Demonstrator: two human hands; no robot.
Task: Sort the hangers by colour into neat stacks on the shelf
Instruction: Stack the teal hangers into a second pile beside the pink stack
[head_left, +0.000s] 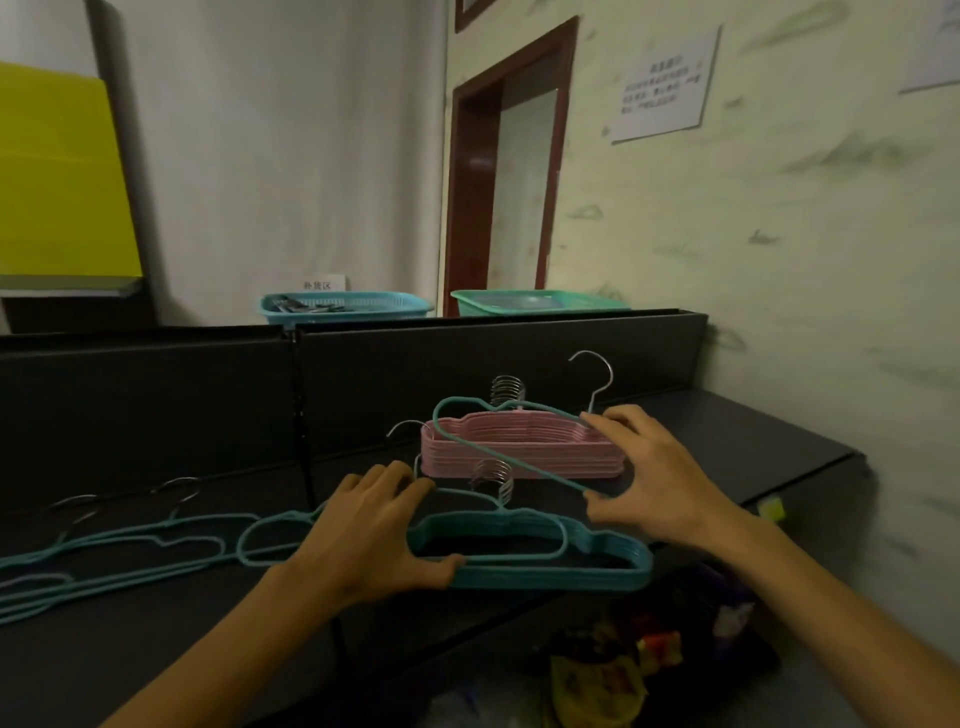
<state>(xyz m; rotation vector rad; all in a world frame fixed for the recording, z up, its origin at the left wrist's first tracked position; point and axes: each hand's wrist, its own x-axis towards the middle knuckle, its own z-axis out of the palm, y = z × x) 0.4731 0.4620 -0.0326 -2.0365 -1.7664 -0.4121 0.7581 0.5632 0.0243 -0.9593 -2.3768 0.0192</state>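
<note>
Right hand (657, 470) pinches single teal hanger (511, 460), held tilted above both stacks. Left hand (371, 535) grips left end of teal stack (545, 564) (thumb on front edge) at shelf (753, 441) front. Pink stack (519, 449) just behind. Loose teal hangers (130, 551) spread left.
</note>
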